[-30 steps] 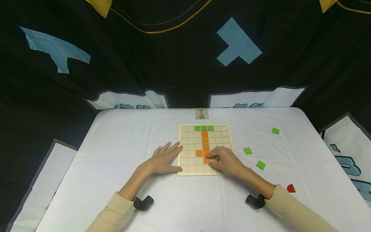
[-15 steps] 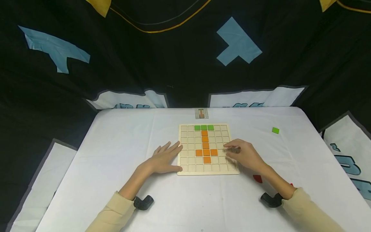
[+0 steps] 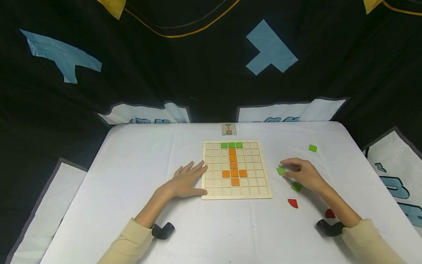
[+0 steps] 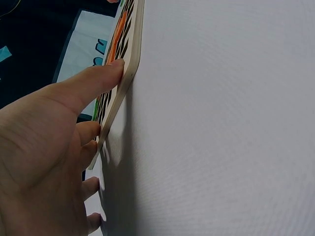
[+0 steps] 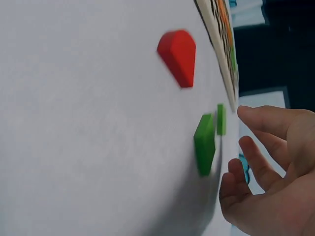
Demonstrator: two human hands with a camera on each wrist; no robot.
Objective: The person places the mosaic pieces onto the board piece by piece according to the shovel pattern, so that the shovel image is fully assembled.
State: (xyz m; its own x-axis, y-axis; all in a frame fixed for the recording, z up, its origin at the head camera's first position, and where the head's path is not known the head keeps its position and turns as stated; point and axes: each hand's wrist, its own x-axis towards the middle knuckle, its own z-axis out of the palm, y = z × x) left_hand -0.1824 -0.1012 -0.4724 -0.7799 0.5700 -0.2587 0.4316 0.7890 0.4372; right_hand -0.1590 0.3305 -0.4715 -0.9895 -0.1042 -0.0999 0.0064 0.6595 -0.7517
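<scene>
A wooden grid board (image 3: 214, 183) lies on the white table, with a row of green square tiles (image 3: 232, 145) at its far side and an orange cross of tiles (image 3: 234, 165) below. My left hand (image 3: 185, 182) rests on the board's left edge, fingers spread; in the left wrist view the thumb (image 4: 101, 78) lies on the board's rim. My right hand (image 3: 304, 174) hovers right of the board, thumb and fingers apart around a loose green tile (image 3: 280, 171). Nothing is between its fingertips. Another green tile (image 3: 296, 187) lies under the hand's near side.
A red quarter-round piece (image 3: 293, 203) lies right of the board's near corner, and a second red piece (image 3: 330, 213) by the right wrist. One more green tile (image 3: 313, 148) sits farther back. A small printed pattern card (image 3: 229, 129) lies beyond the board.
My right hand has let go of an orange tile, which now forms the right arm of the cross, and has moved right off the board to the green tiles. The left hand has stayed put.
</scene>
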